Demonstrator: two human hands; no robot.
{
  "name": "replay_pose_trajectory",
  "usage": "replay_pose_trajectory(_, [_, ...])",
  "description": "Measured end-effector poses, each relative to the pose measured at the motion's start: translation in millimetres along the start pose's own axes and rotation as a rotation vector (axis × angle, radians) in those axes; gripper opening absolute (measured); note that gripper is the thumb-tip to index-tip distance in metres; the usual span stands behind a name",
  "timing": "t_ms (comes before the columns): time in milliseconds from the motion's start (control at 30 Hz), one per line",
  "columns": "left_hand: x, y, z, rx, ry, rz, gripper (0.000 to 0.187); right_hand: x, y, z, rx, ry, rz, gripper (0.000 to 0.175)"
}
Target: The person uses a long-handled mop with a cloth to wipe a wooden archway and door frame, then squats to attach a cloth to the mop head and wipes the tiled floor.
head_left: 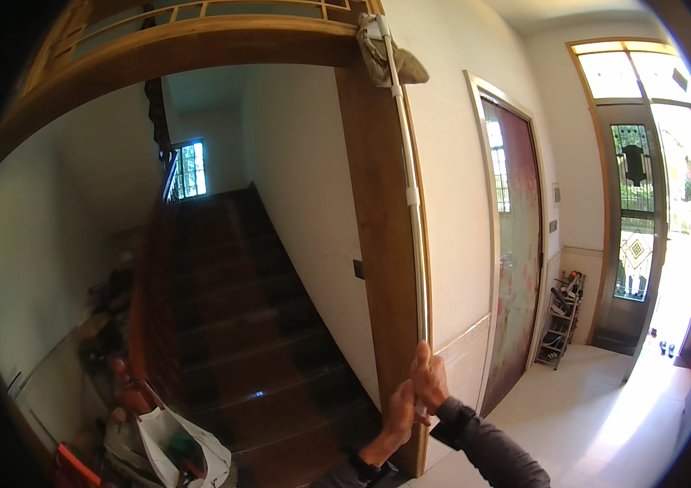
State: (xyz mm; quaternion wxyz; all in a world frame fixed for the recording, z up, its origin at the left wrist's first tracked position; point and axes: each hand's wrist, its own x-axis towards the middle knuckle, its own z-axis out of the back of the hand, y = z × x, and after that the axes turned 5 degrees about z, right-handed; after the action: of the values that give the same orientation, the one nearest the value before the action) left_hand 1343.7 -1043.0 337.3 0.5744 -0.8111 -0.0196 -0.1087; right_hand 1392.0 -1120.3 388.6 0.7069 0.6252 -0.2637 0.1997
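A long white telescopic pole (404, 137) rises in front of me along the wooden door frame (376, 201). At its top hangs a greyish-beige cloth (411, 67), touching or close to the upper corner of the frame. My right hand (429, 377) is wrapped around the lower part of the pole, its thumb pointing up along the shaft. Just below and to the left, my left hand (399, 412) also closes on the pole. The pole's bottom end is hidden by my hands.
Dark stairs (247, 329) climb beyond the frame, with a wooden railing (144, 317). A white bag (156, 436) hangs at lower left. To the right are a sliding door (513, 256), a shoe rack (560, 320) and an open entrance door (626, 244). Wooden lattice (211, 11) tops the opening.
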Motion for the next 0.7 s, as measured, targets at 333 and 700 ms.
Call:
replay_pose_trajectory(333, [-21.5,-8.2,1.6,0.036,-0.053,-0.146,0.041,20.0,51.1,-0.2,0.491,0.141,-0.215,0.060])
replay_pose_trajectory(700, [-244.6,109.3,67.1,0.170,-0.419,0.162,0.039,52.5,87.9,-13.6,0.575,0.281,-0.091,0.065])
